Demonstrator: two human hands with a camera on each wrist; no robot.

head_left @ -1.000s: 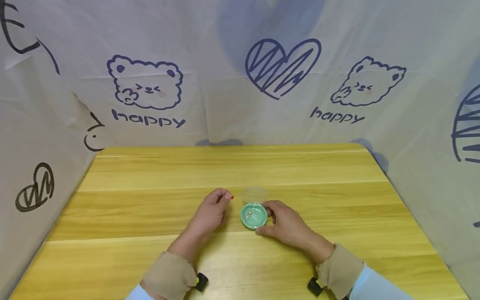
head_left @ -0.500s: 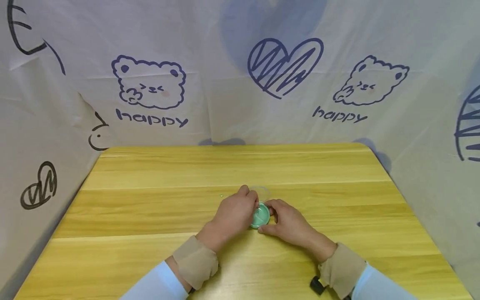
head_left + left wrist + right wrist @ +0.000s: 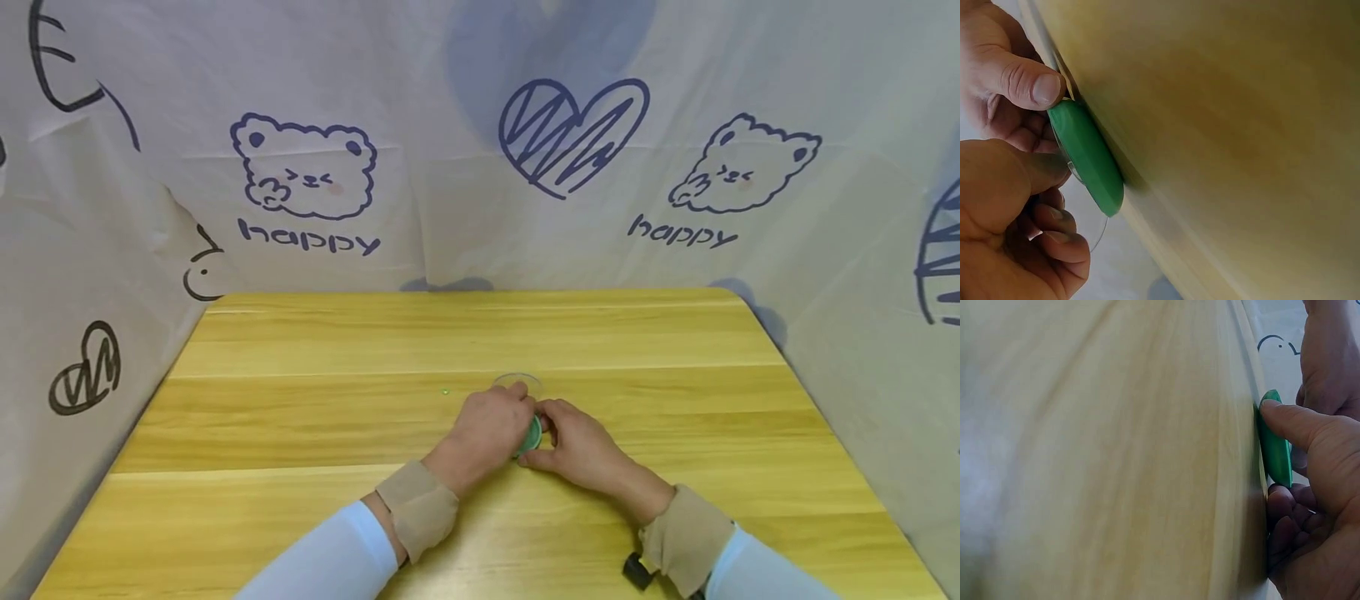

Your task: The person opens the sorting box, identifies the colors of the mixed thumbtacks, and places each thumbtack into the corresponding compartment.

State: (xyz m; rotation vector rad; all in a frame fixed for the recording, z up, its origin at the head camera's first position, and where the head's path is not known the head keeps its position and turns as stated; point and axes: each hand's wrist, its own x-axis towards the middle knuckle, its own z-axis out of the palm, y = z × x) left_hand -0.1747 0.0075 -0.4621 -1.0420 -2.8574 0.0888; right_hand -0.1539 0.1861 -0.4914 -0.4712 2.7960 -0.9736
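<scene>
My right hand (image 3: 585, 446) grips the rim of a small round green case (image 3: 533, 437) that rests on the table, thumb at the near side and fingers at the far side. From the left, my left hand (image 3: 483, 429) covers much of the case. In the left wrist view its thumb and curled fingers meet at the top of the green case (image 3: 1089, 156), in a pinching pose. The small red piece they pinched in an earlier frame is hidden now, as is the case's inside. A clear lid (image 3: 517, 375) stands open behind.
A tiny green piece (image 3: 446, 392) lies on the wooden table (image 3: 315, 433) left of the case. White cloth (image 3: 435, 200) with drawn bears and hearts hangs behind the table and along both sides.
My left hand has moved right from beside the case to over it, hiding the two small round pieces inside. The tiny green piece has come into view. My right hand keeps its grip.
</scene>
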